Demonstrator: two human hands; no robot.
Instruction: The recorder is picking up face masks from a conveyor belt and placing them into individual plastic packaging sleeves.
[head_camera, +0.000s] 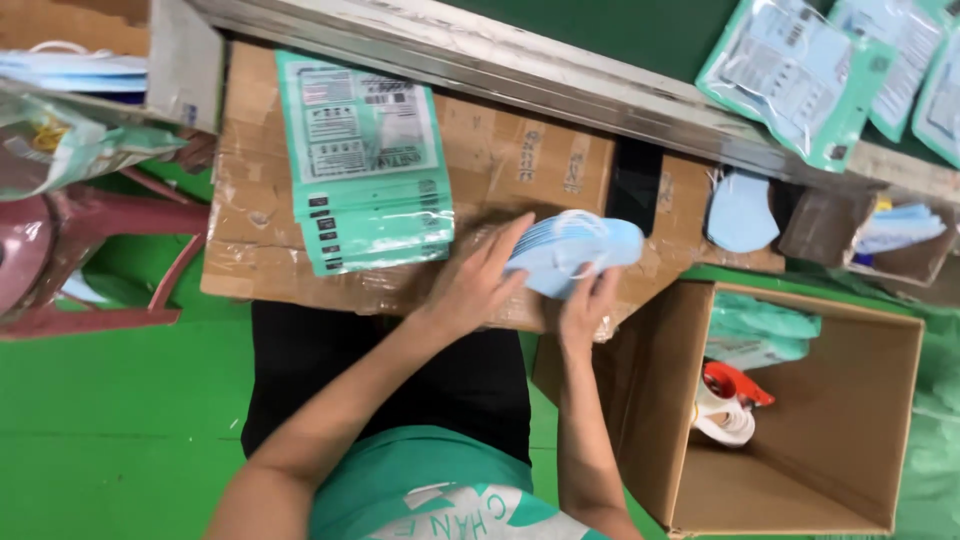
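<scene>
Masks (575, 250), a pale-blue stack, sat over the cardboard worktop (250, 200), clamped in both hands: left hand (480, 285) flat alongside, right hand (588, 305) gripping beneath. Squaring the stack seemed underway; bagging would need 1 teal pouch (365, 160) from nearby.

Both forearms extended forward, left hand (478, 285) fingers spread, right hand (588, 310) fingers curled

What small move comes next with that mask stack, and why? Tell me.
Probably square the masks up, then carry them left to the top pouch. Both the left hand and the right hand grip the stack over the cardboard board, its edges look uneven, and the pile of flat green pouches lies just beside the left hand.
</scene>
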